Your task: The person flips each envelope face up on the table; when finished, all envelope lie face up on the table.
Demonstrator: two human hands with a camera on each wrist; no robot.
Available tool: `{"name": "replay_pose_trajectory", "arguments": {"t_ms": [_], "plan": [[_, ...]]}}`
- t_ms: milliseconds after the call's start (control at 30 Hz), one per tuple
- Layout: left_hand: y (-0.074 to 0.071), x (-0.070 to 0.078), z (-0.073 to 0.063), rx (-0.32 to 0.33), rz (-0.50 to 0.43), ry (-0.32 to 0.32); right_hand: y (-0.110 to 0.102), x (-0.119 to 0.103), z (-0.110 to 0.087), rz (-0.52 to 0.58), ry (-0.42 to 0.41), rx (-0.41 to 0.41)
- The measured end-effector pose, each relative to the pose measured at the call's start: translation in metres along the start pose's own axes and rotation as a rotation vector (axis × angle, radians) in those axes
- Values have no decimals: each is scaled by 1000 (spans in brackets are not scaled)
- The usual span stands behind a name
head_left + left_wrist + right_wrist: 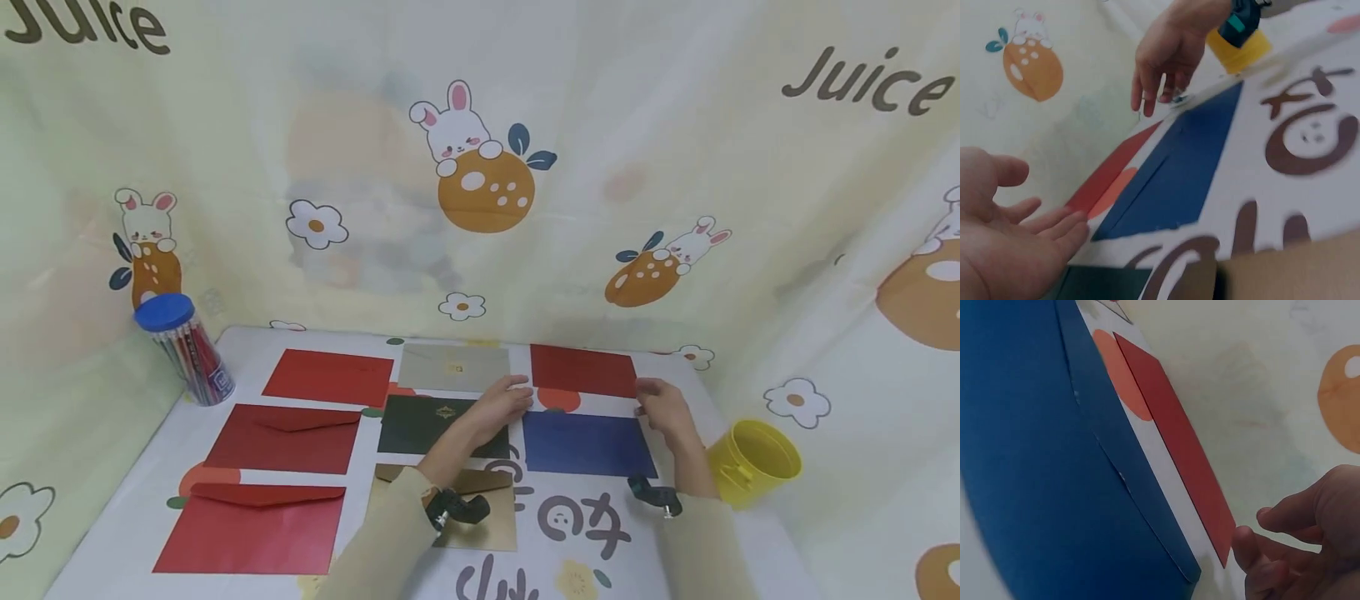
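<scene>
My left hand [497, 410] hovers over the right part of a dark green envelope [411, 427], its fingers extended toward the gap beside a dark red envelope [583, 370]. At that red envelope's right end is my right hand [666, 410], fingers loosely bent. In the right wrist view, a fingertip [1244, 540] lies at the envelope's corner; whether it touches is unclear. A blue envelope [588, 443] lies flat just in front of the red one. Behind the green envelope is a silver-grey envelope [431, 367]; a gold-brown envelope [480, 521] in front is partly covered by my left arm.
Three more red envelopes form a column at left: back [327, 377], middle [283, 439] and front [251, 533]. A clear jar of pens with a blue lid [165, 312] stands at the back left. A yellow cup [753, 462] sits right of my right wrist. A printed curtain [570, 275] hangs behind.
</scene>
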State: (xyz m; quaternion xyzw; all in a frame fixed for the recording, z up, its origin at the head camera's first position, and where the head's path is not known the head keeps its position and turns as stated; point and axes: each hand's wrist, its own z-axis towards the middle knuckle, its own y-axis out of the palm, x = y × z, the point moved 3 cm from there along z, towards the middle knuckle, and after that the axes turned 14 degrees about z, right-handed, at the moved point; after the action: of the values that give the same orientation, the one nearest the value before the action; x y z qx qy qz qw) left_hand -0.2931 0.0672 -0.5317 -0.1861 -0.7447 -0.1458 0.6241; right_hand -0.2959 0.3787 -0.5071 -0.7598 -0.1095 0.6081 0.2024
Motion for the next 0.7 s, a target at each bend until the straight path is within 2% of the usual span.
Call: {"name": "replay_pose_trajectory", "arguments": {"t_ms": [133, 200, 333, 500, 700], "plan": [[4, -3, 17, 76, -27, 2, 2, 2, 17, -8, 5, 15], [6, -2, 23, 102, -27, 9, 1, 1, 23, -45, 1, 42], [12, -1, 34, 118, 3, 21, -2, 2, 28, -94, 29, 82], [18, -2, 36, 108, -3, 31, -1, 3, 30, -100, 35, 76], [15, -3, 34, 105, -24, 30, 5, 2, 36, -107, 15, 90]]}}
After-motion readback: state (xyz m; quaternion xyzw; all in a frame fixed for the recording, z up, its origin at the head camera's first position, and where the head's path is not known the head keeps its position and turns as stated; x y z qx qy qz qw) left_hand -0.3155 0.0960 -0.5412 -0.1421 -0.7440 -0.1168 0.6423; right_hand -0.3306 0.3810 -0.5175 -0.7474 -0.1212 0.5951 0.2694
